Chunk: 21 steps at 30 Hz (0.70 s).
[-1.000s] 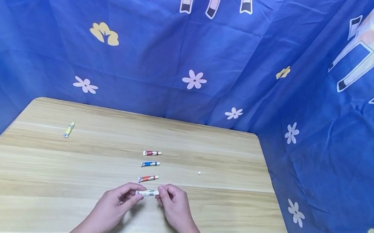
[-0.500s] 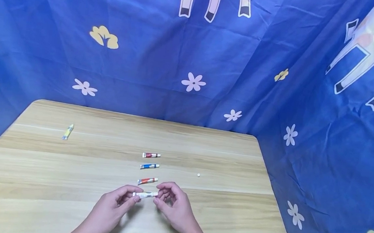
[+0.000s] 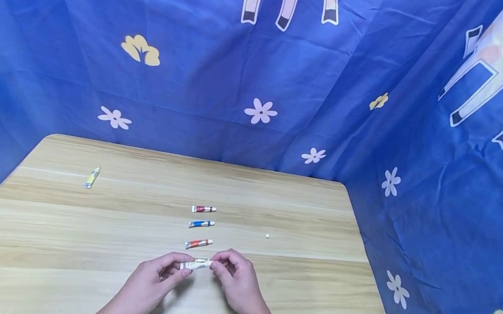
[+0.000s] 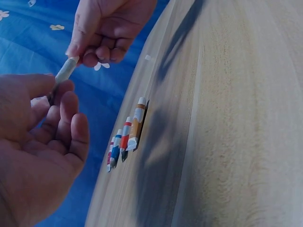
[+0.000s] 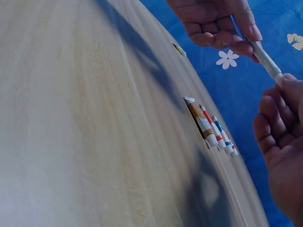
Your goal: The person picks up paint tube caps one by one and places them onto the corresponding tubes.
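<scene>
A small white paint tube (image 3: pixel 197 264) is held level above the near part of the table. My left hand (image 3: pixel 149 280) pinches its flat tail end between thumb and fingers. At the other end, my right hand (image 3: pixel 239 285) pinches the white cap with thumb and forefinger, which cover most of it. Beyond the hands lie a red-orange tube (image 3: pixel 198 244), a blue tube (image 3: pixel 202 224) and a dark red tube (image 3: pixel 204 209) in a row. Both wrist views also show an ochre tube (image 4: pixel 136 124) beside that row; the hands hide it in the head view.
A loose white cap (image 3: pixel 267 236) lies right of the row. Far to the left, a yellow tube (image 3: pixel 91 178) rests on the wooden table (image 3: pixel 139 165). Blue cloth (image 3: pixel 187 67) with printed flowers and animals hangs behind and at both sides.
The right fingers, spread apart around the cap end half a second ago, now pinch it again, as they did a second ago. The left hand keeps its hold on the white paint tube.
</scene>
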{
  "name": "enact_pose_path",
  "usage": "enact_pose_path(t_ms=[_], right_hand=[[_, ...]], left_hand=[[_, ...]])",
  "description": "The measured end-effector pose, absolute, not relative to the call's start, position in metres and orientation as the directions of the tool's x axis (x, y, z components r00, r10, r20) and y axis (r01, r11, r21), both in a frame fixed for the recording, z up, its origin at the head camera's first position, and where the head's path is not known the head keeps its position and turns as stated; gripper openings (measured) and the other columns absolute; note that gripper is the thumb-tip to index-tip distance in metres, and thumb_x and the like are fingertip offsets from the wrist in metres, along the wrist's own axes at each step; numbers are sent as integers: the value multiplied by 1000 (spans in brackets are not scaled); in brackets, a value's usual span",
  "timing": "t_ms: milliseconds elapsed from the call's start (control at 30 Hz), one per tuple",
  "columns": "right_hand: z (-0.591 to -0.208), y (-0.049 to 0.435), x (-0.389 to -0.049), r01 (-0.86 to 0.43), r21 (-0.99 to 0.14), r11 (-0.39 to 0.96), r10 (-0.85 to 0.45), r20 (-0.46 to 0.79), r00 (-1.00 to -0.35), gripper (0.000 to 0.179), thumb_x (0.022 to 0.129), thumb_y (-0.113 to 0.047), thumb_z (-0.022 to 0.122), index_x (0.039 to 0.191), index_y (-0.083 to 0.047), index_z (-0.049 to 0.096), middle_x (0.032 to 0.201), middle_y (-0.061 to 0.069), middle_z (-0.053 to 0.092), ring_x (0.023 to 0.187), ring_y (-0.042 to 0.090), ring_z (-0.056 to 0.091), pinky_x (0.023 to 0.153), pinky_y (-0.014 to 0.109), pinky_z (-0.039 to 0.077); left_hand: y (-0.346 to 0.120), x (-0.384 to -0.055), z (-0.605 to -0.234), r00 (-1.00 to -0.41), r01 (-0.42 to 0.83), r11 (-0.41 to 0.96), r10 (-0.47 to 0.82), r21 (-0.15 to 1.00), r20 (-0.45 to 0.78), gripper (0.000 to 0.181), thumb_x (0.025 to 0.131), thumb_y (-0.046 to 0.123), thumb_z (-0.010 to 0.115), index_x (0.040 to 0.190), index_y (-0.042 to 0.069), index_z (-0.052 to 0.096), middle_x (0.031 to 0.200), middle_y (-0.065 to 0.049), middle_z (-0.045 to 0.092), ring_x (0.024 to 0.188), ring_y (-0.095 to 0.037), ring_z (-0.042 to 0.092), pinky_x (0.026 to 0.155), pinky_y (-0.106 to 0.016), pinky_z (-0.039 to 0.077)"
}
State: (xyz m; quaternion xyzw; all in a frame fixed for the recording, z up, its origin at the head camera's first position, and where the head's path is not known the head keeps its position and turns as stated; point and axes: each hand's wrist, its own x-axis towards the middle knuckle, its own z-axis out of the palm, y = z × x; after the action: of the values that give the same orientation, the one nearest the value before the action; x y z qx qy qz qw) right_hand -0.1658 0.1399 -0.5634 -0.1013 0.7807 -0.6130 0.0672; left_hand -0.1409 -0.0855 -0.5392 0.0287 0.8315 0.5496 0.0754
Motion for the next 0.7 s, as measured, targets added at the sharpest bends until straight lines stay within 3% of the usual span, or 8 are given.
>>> enact_pose_path(t_ms=[133, 267, 433, 600, 700], right_hand=[[-564, 139, -165, -52, -968, 244, -231, -6, -973, 17, 106, -24, 70, 108, -8, 73, 98, 18, 74, 79, 6, 62, 74, 18, 57], [-565, 136, -162, -58, -953, 296, -267, -25, -963, 21, 113, -28, 56, 109, -9, 64, 98, 16, 72, 84, 13, 64, 78, 22, 57], [-566, 134, -159, -110, -922, 372, -307, -11, -952, 27, 118, -35, 40, 108, -14, 54, 97, 13, 69, 85, 9, 62, 80, 21, 53], [-567, 135, -159, -133, -911, 391, -320, 1, -948, 28, 118, -35, 38, 107, -13, 52, 96, 11, 66, 85, 11, 60, 79, 20, 52], [-568, 136, -158, -125, -915, 383, -321, -5, -947, 27, 118, -35, 39, 107, -13, 52, 96, 11, 66, 85, 11, 61, 79, 21, 52]], left_hand=[[-84, -140, -538, -989, -25, 410, 124, 912, -83, 22, 95, 19, 83, 116, 26, 79, 91, 6, 79, 79, 2, 66, 75, -21, 55], [-82, -139, -537, -989, -31, 427, 118, 904, -89, 26, 92, 21, 86, 117, 26, 81, 93, 8, 82, 82, 3, 70, 78, -21, 57], [-78, -138, -538, -990, -35, 426, 109, 904, -90, 27, 90, 21, 88, 115, 25, 83, 93, 9, 83, 82, 3, 71, 77, -21, 58], [-77, -138, -541, -992, 4, 425, 114, 905, -49, 26, 89, 21, 88, 114, 28, 83, 94, 11, 84, 82, 5, 71, 76, -21, 59], [-76, -139, -543, -990, 87, 464, 138, 881, 25, 28, 89, 18, 88, 114, 29, 82, 87, 16, 79, 77, 7, 65, 73, -21, 58]])
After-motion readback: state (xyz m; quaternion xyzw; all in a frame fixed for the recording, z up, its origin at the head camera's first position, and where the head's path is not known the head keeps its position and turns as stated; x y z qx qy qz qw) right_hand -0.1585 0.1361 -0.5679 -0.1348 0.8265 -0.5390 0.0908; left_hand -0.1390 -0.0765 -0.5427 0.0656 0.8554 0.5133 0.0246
